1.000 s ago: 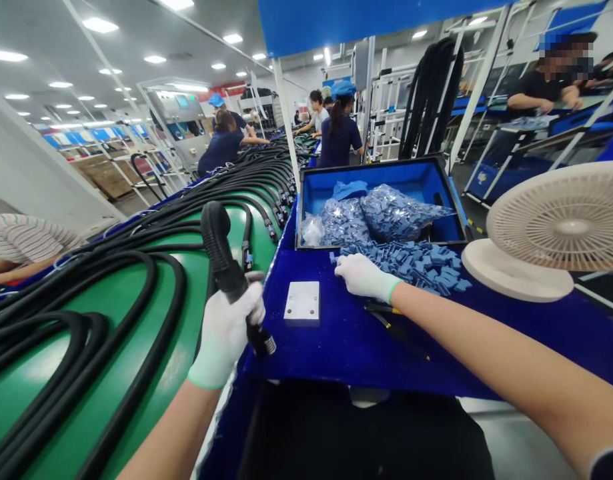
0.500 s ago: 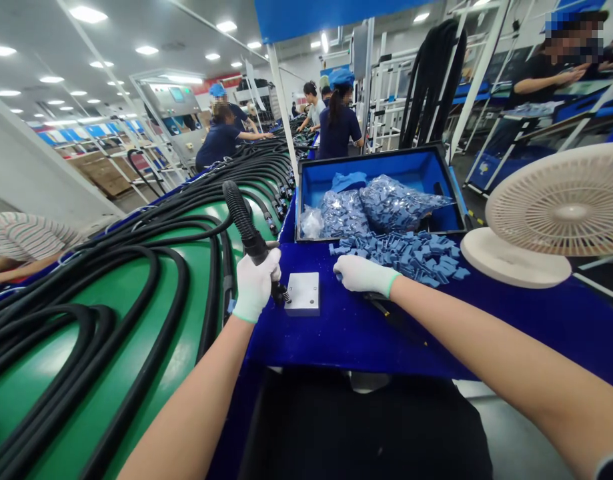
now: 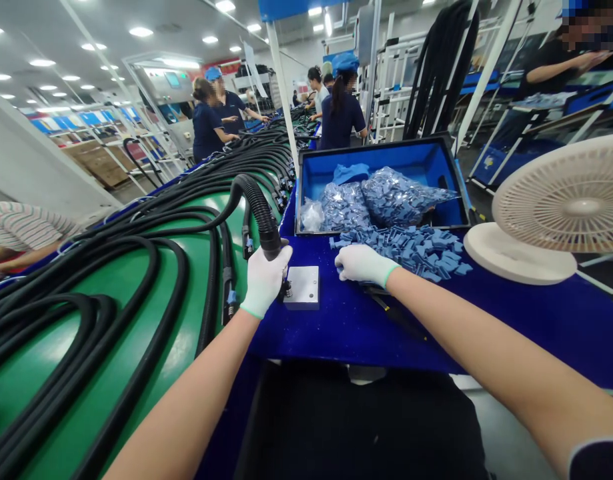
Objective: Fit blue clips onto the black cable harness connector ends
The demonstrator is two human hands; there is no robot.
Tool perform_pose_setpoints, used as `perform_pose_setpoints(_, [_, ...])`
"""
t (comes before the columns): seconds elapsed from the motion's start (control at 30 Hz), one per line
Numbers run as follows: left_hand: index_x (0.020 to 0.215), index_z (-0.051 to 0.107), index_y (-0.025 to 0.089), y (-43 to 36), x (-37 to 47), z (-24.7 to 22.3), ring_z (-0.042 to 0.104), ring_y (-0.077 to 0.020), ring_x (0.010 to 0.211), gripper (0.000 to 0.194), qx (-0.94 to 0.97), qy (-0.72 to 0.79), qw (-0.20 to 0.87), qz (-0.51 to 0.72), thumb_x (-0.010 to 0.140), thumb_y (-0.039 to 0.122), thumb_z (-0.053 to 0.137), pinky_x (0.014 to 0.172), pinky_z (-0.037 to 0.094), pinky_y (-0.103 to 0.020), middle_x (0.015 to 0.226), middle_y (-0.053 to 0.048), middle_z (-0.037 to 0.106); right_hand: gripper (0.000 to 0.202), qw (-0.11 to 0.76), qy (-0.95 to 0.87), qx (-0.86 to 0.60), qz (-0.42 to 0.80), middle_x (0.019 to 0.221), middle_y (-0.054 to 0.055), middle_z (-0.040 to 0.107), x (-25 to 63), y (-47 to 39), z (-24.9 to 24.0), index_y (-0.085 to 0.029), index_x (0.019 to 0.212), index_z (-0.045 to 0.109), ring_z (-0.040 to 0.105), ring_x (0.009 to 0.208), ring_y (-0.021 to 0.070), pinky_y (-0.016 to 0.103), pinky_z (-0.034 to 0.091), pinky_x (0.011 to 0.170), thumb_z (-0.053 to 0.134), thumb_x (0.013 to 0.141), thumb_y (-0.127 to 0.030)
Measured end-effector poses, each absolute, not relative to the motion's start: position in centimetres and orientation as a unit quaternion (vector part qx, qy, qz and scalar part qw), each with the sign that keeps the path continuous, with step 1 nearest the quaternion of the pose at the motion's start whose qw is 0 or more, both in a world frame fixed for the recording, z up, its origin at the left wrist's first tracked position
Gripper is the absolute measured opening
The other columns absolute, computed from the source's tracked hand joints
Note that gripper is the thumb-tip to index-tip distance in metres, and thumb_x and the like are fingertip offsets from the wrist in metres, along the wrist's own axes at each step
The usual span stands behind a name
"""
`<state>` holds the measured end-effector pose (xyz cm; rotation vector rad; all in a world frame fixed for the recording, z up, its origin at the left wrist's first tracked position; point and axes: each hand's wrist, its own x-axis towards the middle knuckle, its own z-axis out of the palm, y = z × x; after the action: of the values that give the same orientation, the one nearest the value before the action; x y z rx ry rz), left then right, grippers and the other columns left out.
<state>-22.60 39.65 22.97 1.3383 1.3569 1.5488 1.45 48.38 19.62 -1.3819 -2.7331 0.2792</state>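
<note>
My left hand (image 3: 264, 279), in a white glove, grips the end of a black corrugated hose (image 3: 256, 207) and holds its metal tip against the left edge of a small grey metal block (image 3: 303, 287) on the blue bench. My right hand (image 3: 361, 263), also gloved, rests with curled fingers at the near edge of a heap of small blue plastic clips (image 3: 411, 244). I cannot tell whether it holds a clip. The hose arches up and back onto the green conveyor (image 3: 111, 333).
Several black hoses lie along the green conveyor on the left. A blue bin (image 3: 453, 175) with bags of blue clips stands behind the heap. A white fan (image 3: 561, 213) sits at the right. A dark hand tool (image 3: 386, 305) lies under my right wrist. Other workers stand farther down the line.
My left hand has carried the hose end forward and right, from over the conveyor edge to the metal block. My right hand has stayed at the clip heap.
</note>
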Motion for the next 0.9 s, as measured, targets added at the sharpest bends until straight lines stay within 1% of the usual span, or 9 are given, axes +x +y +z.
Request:
perform_pose_setpoints(0.07, [0.106, 0.068, 0.013, 39.7, -22.7, 22.9, 0.045, -0.0111, 0.050, 0.034, 0.522, 0.510, 0.339, 0.594, 0.084, 0.039, 0.075, 0.050, 0.039, -0.024, 0.059, 0.004, 0.051, 0.020, 0.044, -0.884, -0.458, 0.087, 0.089, 0.018, 0.077, 0.7, 48.1, 19.7, -0.012, 0.083, 0.081, 0.074, 0.092, 0.0358, 0.042, 0.055, 0.088, 0.084, 0.065, -0.022])
perform_pose_setpoints(0.17, [0.107, 0.065, 0.014, 39.8, -22.9, 22.8, 0.044, -0.0111, 0.049, 0.032, 0.535, 0.499, 0.342, 0.590, 0.087, 0.038, 0.072, 0.049, 0.038, -0.024, 0.058, 0.005, 0.049, 0.023, 0.108, -0.875, -0.464, 0.088, 0.098, 0.023, 0.077, 0.2, 47.4, 20.2, -0.008, 0.096, 0.080, 0.072, 0.101, 0.0370, 0.046, 0.052, 0.097, 0.070, 0.080, -0.020])
perform_pose_setpoints(0.27, [0.110, 0.065, 0.014, 39.9, -23.1, 22.8, 0.045, -0.0118, 0.049, 0.033, 0.546, 0.499, 0.339, 0.581, 0.087, 0.037, 0.072, 0.050, 0.038, -0.025, 0.058, 0.005, 0.050, 0.041, 0.185, -0.867, -0.448, 0.113, 0.116, 0.018, 0.076, 0.0, 46.0, 21.2, -0.009, 0.128, 0.070, 0.071, 0.107, 0.0276, 0.037, 0.052, 0.099, 0.051, 0.093, -0.018])
perform_pose_setpoints(0.33, [0.111, 0.065, 0.014, 39.9, -23.3, 22.8, 0.047, -0.0129, 0.049, 0.034, 0.556, 0.502, 0.336, 0.572, 0.088, 0.037, 0.071, 0.052, 0.040, -0.026, 0.057, 0.005, 0.052, 0.045, 0.249, -0.858, -0.401, 0.203, 0.121, 0.012, 0.075, -0.5, 44.9, 21.8, -0.012, 0.134, 0.067, 0.072, 0.105, 0.0214, 0.029, 0.055, 0.094, 0.049, 0.093, -0.016])
perform_pose_setpoints(0.43, [0.111, 0.068, 0.013, 39.8, -23.5, 23.2, 0.057, -0.0160, 0.059, 0.033, 0.573, 0.510, 0.321, 0.556, 0.086, 0.035, 0.072, 0.063, 0.047, -0.028, 0.063, 0.001, 0.061, 0.036, 0.333, -0.809, -0.309, 0.373, 0.113, 0.009, 0.076, -2.0, 43.4, 22.1, -0.014, 0.115, 0.076, 0.073, 0.096, 0.0219, 0.028, 0.057, 0.084, 0.063, 0.081, -0.017])
perform_pose_setpoints(0.57, [0.110, 0.070, 0.014, 39.8, -23.8, 23.5, 0.064, -0.0191, 0.075, 0.033, 0.585, 0.524, 0.299, 0.542, 0.084, 0.033, 0.073, 0.075, 0.049, -0.031, 0.078, -0.003, 0.069, 0.027, 0.365, -0.768, -0.281, 0.446, 0.097, 0.005, 0.075, -4.7, 42.3, 21.5, -0.016, 0.102, 0.077, 0.067, 0.086, 0.0204, 0.029, 0.053, 0.079, 0.065, 0.079, -0.023])
perform_pose_setpoints(0.7, [0.111, 0.071, 0.014, 40.0, -24.1, 23.3, 0.063, -0.0189, 0.076, 0.035, 0.585, 0.528, 0.301, 0.538, 0.082, 0.034, 0.073, 0.075, 0.049, -0.030, 0.081, -0.002, 0.068, 0.019, 0.339, -0.753, -0.310, 0.472, 0.071, 0.001, 0.062, -6.8, 42.3, 20.4, -0.014, 0.079, 0.069, 0.054, 0.067, 0.0155, 0.026, 0.041, 0.060, 0.068, 0.078, -0.033])
perform_pose_setpoints(0.8, [0.112, 0.069, 0.013, 40.1, -24.1, 23.0, 0.062, -0.0185, 0.075, 0.036, 0.581, 0.519, 0.317, 0.540, 0.082, 0.034, 0.072, 0.073, 0.050, -0.030, 0.080, -0.002, 0.066, 0.029, 0.312, -0.759, -0.317, 0.476, 0.062, -0.002, 0.054, -7.7, 43.0, 19.8, -0.015, 0.066, 0.062, 0.047, 0.061, 0.0128, 0.025, 0.034, 0.055, 0.073, 0.075, -0.040])
perform_pose_setpoints(0.9, [0.115, 0.067, 0.012, 40.0, -23.6, 22.9, 0.061, -0.0175, 0.073, 0.038, 0.579, 0.506, 0.332, 0.547, 0.084, 0.034, 0.071, 0.071, 0.050, -0.029, 0.079, -0.002, 0.065, 0.037, 0.287, -0.763, -0.329, 0.476, 0.060, -0.002, 0.054, -7.9, 44.0, 19.7, -0.014, 0.064, 0.064, 0.045, 0.059, 0.0123, 0.025, 0.034, 0.054, 0.076, 0.073, -0.048])
